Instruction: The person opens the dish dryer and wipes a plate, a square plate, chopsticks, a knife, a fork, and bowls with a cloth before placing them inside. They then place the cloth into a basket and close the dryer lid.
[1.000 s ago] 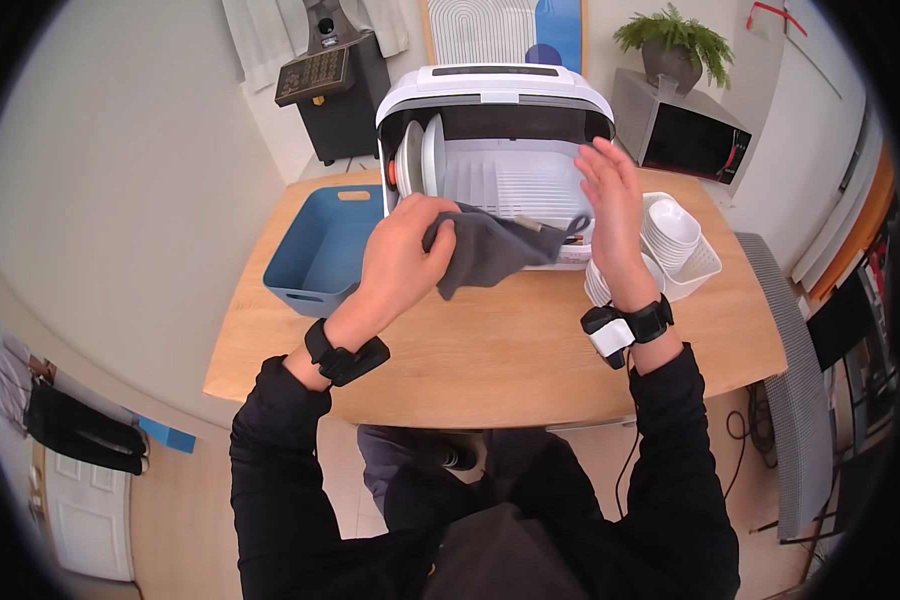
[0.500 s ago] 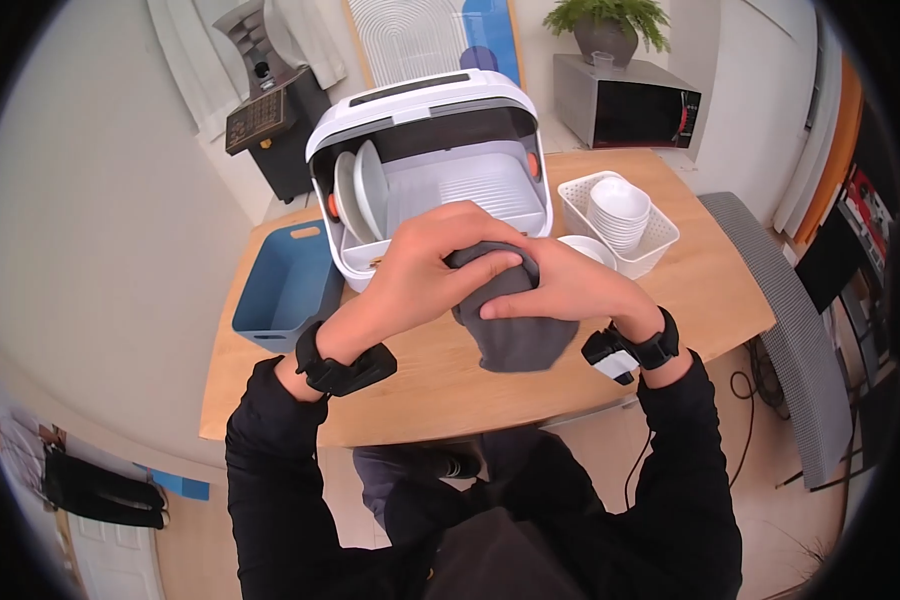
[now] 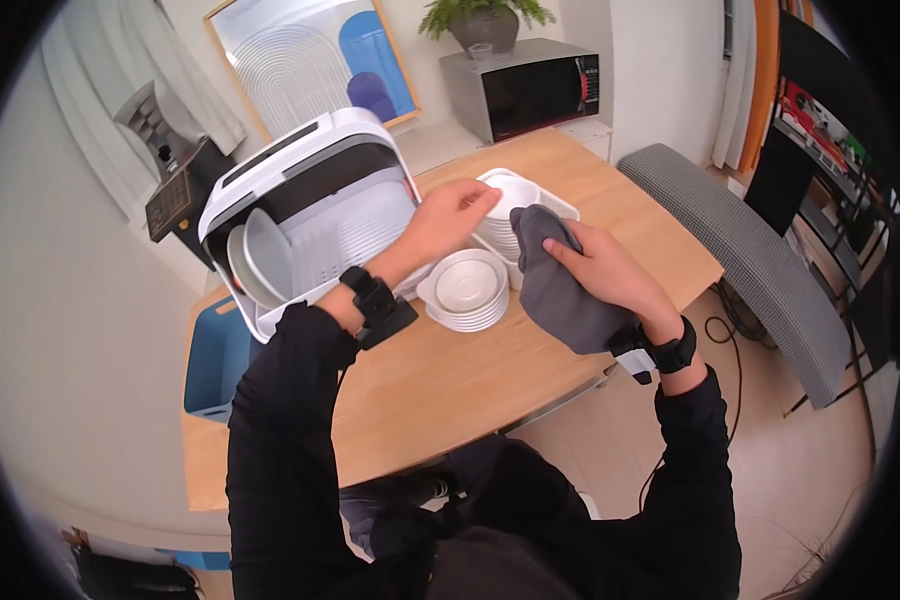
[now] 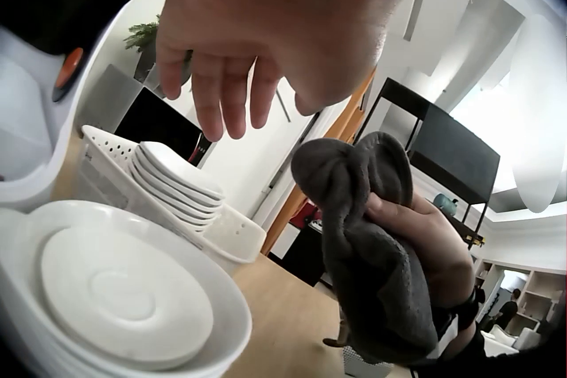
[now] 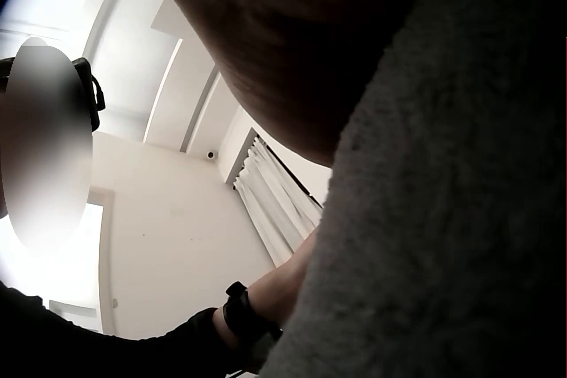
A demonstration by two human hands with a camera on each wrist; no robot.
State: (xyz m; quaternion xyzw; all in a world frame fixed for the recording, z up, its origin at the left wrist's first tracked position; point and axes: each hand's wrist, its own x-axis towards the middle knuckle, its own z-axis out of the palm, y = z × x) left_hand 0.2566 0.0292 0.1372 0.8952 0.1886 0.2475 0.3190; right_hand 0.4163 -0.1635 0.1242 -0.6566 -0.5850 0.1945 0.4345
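Note:
My right hand (image 3: 615, 272) grips a dark grey cloth (image 3: 560, 290), which hangs down over the table's right part. In the right wrist view the cloth (image 5: 443, 218) fills the right side. My left hand (image 3: 445, 222) holds nothing, its fingers extended toward a stack of white dishes (image 3: 507, 195) in a white basket (image 3: 562, 207). The left wrist view has these dishes (image 4: 173, 185) below the fingers (image 4: 235, 99), with a gap between. Just in front of the left hand, a stack of white bowls (image 3: 470, 290) with a small plate inside stands on the table.
A white dish cabinet (image 3: 300, 140) stands open at the left with two plates (image 3: 267, 250) upright in its rack. Left of it sits a blue bin (image 3: 220, 365) on the wooden table (image 3: 410, 410). A microwave (image 3: 520, 90) is behind; a grey bench (image 3: 750, 260) lies right.
Both hands were together on the cloth half a second ago. Now the left hand has let go and moved toward the basket, while the right keeps the cloth. The head view has turned right.

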